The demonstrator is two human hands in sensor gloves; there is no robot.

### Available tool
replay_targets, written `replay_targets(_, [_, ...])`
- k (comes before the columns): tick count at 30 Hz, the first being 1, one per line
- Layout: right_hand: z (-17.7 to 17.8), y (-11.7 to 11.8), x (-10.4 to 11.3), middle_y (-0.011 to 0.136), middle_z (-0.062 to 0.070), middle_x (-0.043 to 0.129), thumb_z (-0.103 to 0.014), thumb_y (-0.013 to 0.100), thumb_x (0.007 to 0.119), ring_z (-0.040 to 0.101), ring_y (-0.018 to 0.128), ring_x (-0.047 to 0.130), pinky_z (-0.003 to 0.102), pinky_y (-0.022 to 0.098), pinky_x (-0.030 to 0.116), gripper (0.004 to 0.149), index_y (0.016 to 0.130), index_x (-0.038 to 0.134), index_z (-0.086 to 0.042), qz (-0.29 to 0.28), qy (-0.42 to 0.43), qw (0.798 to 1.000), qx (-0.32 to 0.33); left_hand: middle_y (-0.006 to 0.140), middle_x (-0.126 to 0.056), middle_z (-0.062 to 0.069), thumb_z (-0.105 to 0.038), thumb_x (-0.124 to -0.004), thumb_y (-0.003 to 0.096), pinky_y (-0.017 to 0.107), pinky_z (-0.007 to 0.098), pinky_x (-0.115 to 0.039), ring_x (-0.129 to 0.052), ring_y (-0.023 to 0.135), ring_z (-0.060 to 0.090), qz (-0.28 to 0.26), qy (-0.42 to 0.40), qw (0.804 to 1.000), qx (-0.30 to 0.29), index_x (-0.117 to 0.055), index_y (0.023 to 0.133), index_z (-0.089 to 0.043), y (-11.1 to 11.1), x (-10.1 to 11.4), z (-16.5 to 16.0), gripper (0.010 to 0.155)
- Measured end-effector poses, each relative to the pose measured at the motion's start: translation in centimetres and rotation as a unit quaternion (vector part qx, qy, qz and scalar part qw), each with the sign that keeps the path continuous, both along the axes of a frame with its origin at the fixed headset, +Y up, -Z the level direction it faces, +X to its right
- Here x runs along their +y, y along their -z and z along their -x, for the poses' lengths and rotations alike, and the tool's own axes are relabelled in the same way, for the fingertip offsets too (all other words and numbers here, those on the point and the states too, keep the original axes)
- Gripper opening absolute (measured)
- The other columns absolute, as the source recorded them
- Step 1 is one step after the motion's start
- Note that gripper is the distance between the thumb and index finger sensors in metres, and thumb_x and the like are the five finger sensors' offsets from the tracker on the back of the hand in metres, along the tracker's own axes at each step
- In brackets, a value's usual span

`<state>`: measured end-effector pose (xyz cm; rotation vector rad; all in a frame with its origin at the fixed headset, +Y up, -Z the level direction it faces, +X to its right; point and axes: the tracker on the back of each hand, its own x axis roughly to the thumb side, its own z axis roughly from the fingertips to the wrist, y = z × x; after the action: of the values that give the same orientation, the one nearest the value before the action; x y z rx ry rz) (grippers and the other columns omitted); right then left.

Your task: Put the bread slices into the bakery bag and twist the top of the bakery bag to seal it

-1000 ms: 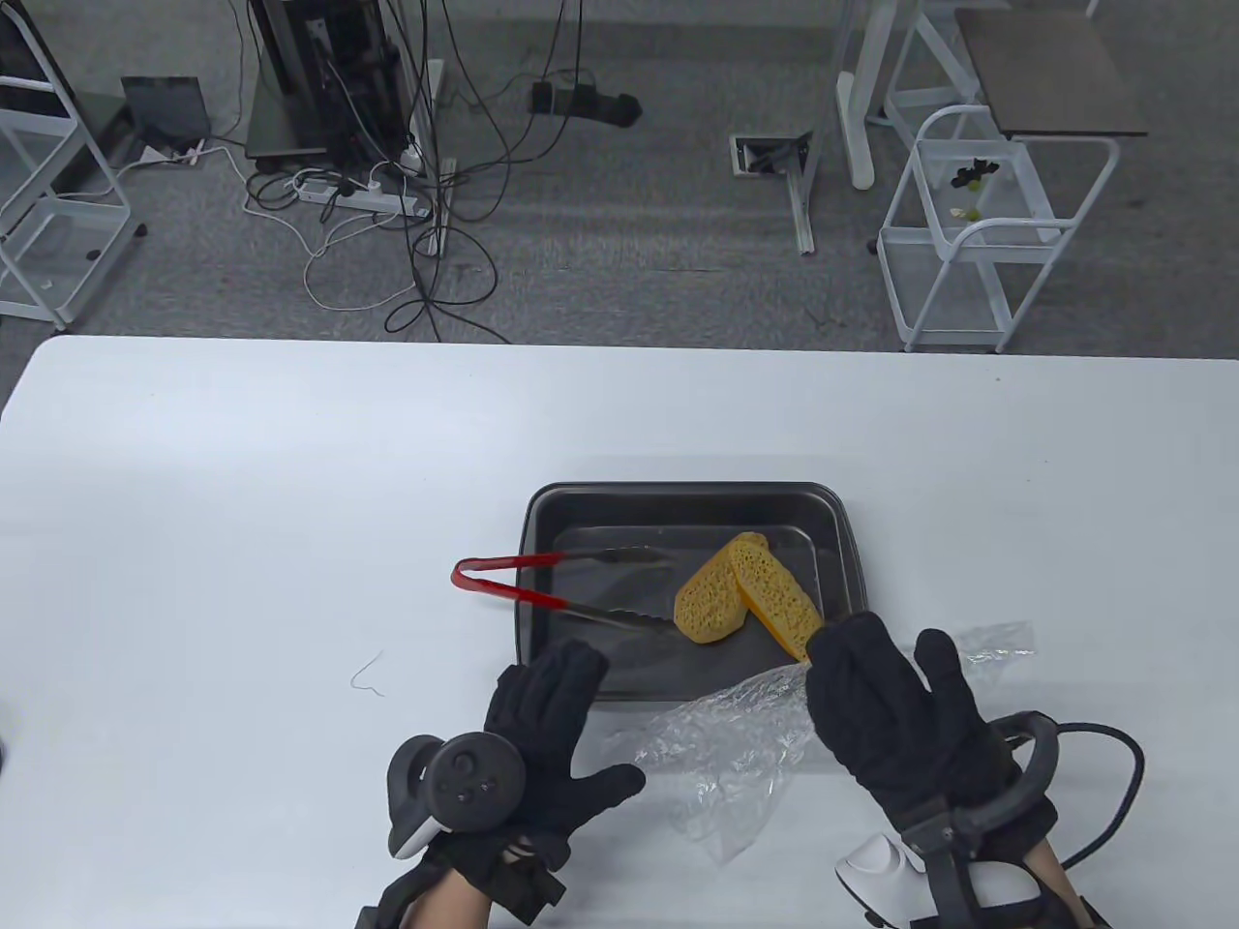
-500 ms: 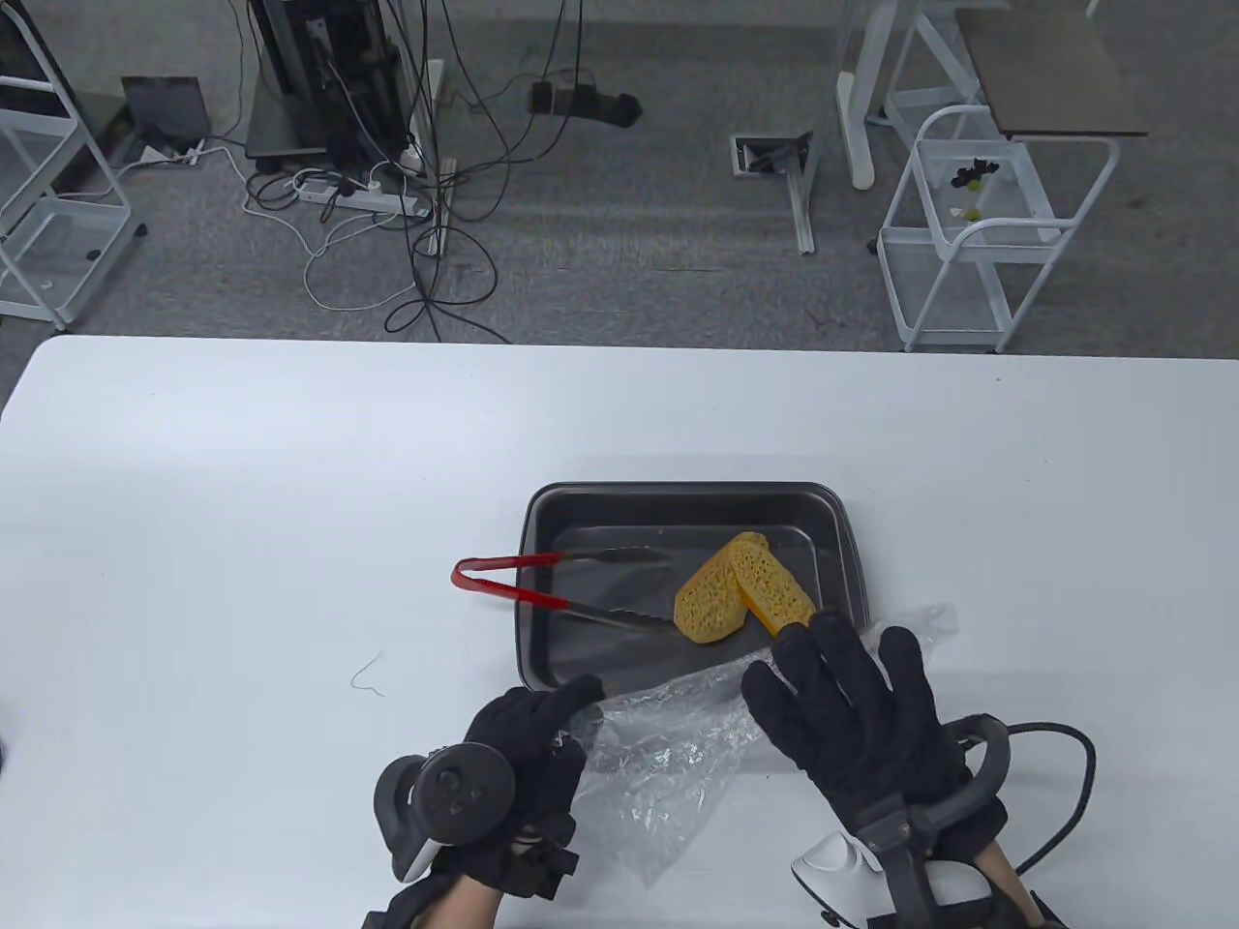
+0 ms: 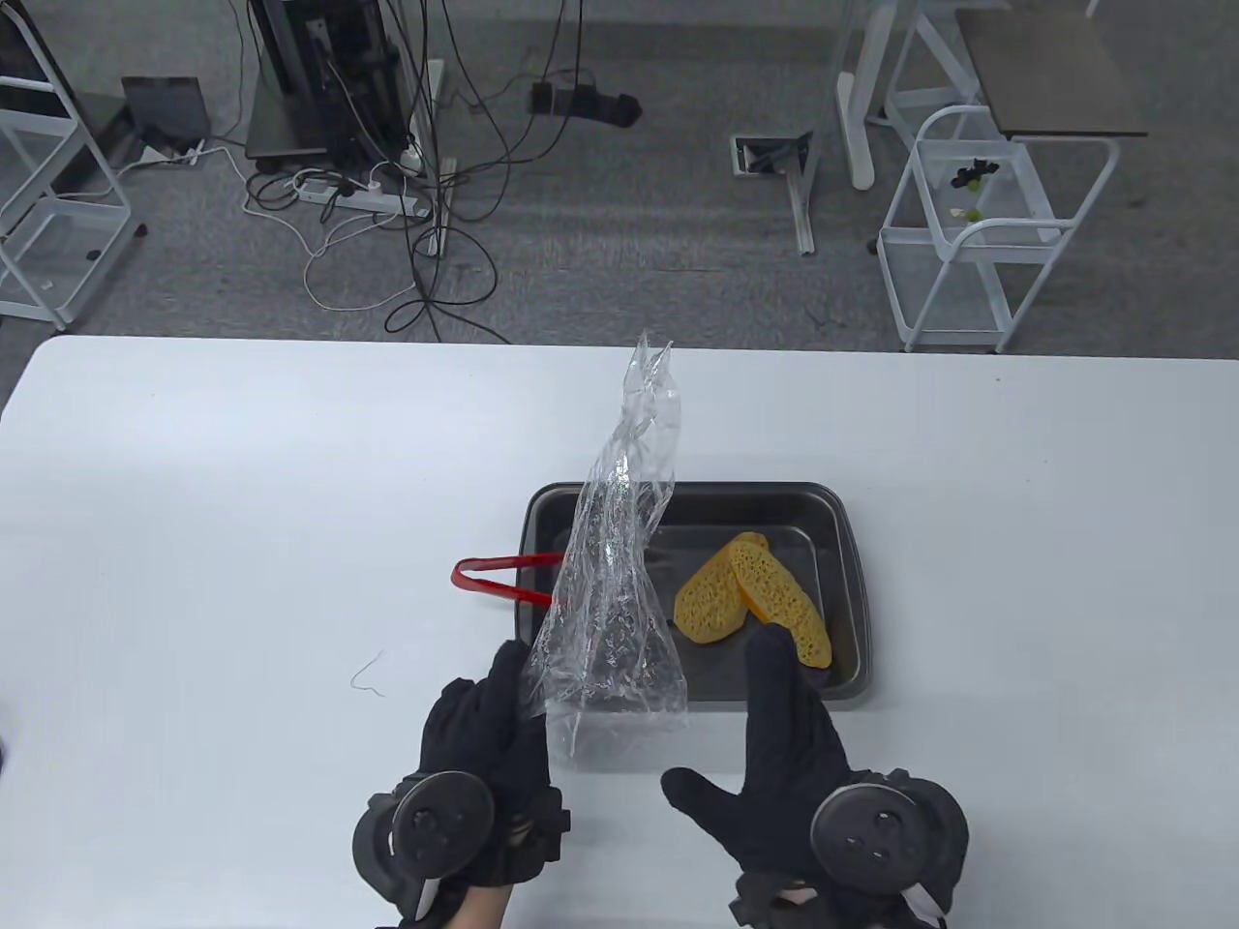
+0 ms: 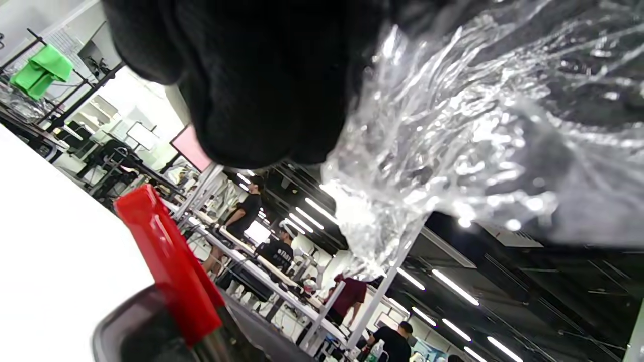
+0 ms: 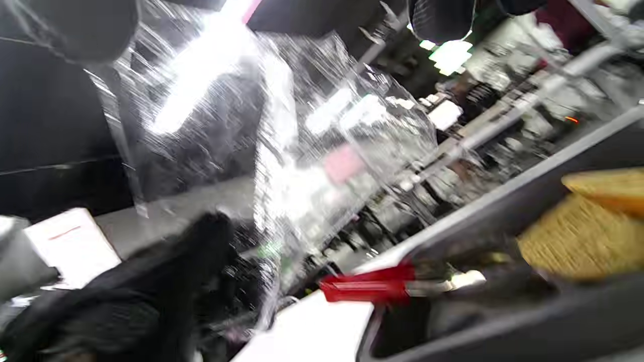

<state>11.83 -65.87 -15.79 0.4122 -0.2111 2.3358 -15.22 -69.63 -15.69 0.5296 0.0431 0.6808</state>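
Two yellow bread slices (image 3: pixel 721 600) lean on each other in the right half of the dark baking tray (image 3: pixel 844 542). My left hand (image 3: pixel 503 682) pinches the lower left edge of the clear bakery bag (image 3: pixel 615 581), which stands upright over the tray's left half. In the left wrist view my gloved fingers (image 4: pixel 251 75) sit against the crinkled bag (image 4: pixel 453 125). My right hand (image 3: pixel 779 706) hovers flat at the tray's near edge, fingers straight, thumb spread, holding nothing. The right wrist view is blurred but shows the bag (image 5: pixel 282 125) and bread (image 5: pixel 583 236).
Red-handled tongs (image 3: pixel 484 578) lie across the tray's left rim, partly behind the bag, and show as tongs (image 4: pixel 166 256) close to my left hand. A thin white wire (image 3: pixel 366 673) lies on the white table left of the tray.
The bag lay crumpled on the table under both hands. My left hand has lifted it upright; my right hand has let go and turned palm down.
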Motion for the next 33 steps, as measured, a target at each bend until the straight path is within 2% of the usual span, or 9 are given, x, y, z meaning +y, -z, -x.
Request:
replay_targets(4, [1.0,2.1,-2.0,0.111,0.036,0.022,-0.075,0.039,0.085,0.068,0.102,0.042,0.079,0.063,0.041,0.123,0.108,0.018,0.002,0.054,0.031,0.998,-0.009,0.067,-0.105,0.002,-0.053,-0.065,0.0528,0.07,0.051,-0.076,-0.108,0.052,0.022,0.003,0.017,1.0,-0.004,-0.082,0.091,-0.021,-0.1,-0.2,-0.9,0.053])
replay_targets(9, [1.9,1.7,-2.9,0.11,0.037,0.023,-0.07,0.038,0.091,0.069,0.1,0.041,0.08,0.062,0.042,0.119,0.108,0.029,0.003,0.108,0.076,0.991,-0.015,0.068,-0.105,0.003,-0.053,-0.066,0.0529,0.071,0.051,-0.074,-0.108,0.054,0.023,0.005,0.053,0.999,-0.007,-0.082,0.091,-0.022,-0.2,-0.3,-1.9,0.052])
replay_targets(14, [1.3,2.0,-3.0,0.107,0.036,0.046,-0.06,0.038,0.094,0.066,0.095,0.059,0.077,0.059,0.05,0.086,0.091,0.069,0.003,0.037,0.112,0.985,-0.127,0.07,-0.105,0.002,-0.054,-0.065,0.0528,0.072,0.051,-0.074,-0.107,0.056,0.023,-0.003,0.086,0.996,-0.019,-0.082,0.092,-0.023,-0.5,-0.3,-3.0,0.052])
replay_targets(17, [0.4,2.7,-3.1,0.103,0.028,0.064,-0.042,0.042,0.096,0.058,0.092,0.072,0.074,0.06,0.054,0.045,0.065,0.092,-0.005,0.016,0.117,0.982,-0.151,0.07,-0.105,0.002,-0.054,-0.065,0.0528,0.072,0.051,-0.074,-0.107,0.056,0.023,-0.004,0.085,0.996,-0.017,-0.082,0.091,-0.023,-0.6,-0.2,-3.1,0.052])
replay_targets(18, [0.1,2.8,-3.1,0.102,0.024,0.069,-0.038,0.042,0.097,0.056,0.091,0.076,0.073,0.061,0.055,0.04,0.06,0.093,-0.003,0.013,0.115,0.982,-0.151,0.07,-0.104,0.002,-0.054,-0.066,0.0527,0.072,0.051,-0.074,-0.107,0.056,0.023,-0.005,0.086,0.996,-0.013,-0.083,0.091,-0.023,-0.6,-0.1,-3.0,0.052])
replay_targets(22, [-1.4,3.0,-2.8,0.101,0.023,0.073,-0.031,0.043,0.095,0.055,0.091,0.078,0.073,0.061,0.054,0.037,0.056,0.091,0.004,-0.004,0.066,0.983,-0.169,0.072,-0.104,0.004,-0.053,-0.067,0.0534,0.072,0.053,-0.072,-0.106,0.057,0.025,0.017,0.067,0.997,0.021,-0.084,0.091,-0.021,-0.2,-0.4,-1.7,0.052])
replay_targets(27, [-2.0,2.3,-2.6,0.098,0.023,0.079,-0.029,0.044,0.091,0.055,0.089,0.079,0.073,0.062,0.051,0.036,0.051,0.095,0.006,-0.044,-0.067,0.979,-0.186,0.08,-0.098,0.008,-0.045,-0.067,0.0541,0.074,0.057,-0.066,-0.102,0.064,0.029,0.079,0.054,0.995,0.028,-0.076,0.097,-0.017,0.1,-1.1,-2.0,0.053])
replay_targets(31, [-1.0,0.8,-2.9,0.094,0.022,0.085,-0.029,0.044,0.09,0.054,0.087,0.084,0.073,0.062,0.052,0.037,0.046,0.096,0.007,-0.159,-0.186,0.945,-0.218,0.093,-0.087,0.009,-0.042,-0.066,0.0537,0.077,0.059,-0.06,-0.095,0.077,0.031,0.092,0.043,0.995,-0.022,-0.062,0.105,-0.018,0.2,-1.6,-3.3,0.057])
replay_targets(33, [-0.6,0.4,-3.1,0.093,0.022,0.086,-0.029,0.044,0.089,0.053,0.086,0.085,0.073,0.063,0.053,0.037,0.044,0.097,0.008,-0.183,-0.221,0.932,-0.22,0.102,-0.077,0.01,-0.052,-0.07,0.0533,0.079,0.061,-0.055,-0.089,0.087,0.033,0.09,0.058,0.992,-0.064,-0.053,0.109,-0.022,0.2,-1.6,-3.6,0.065])
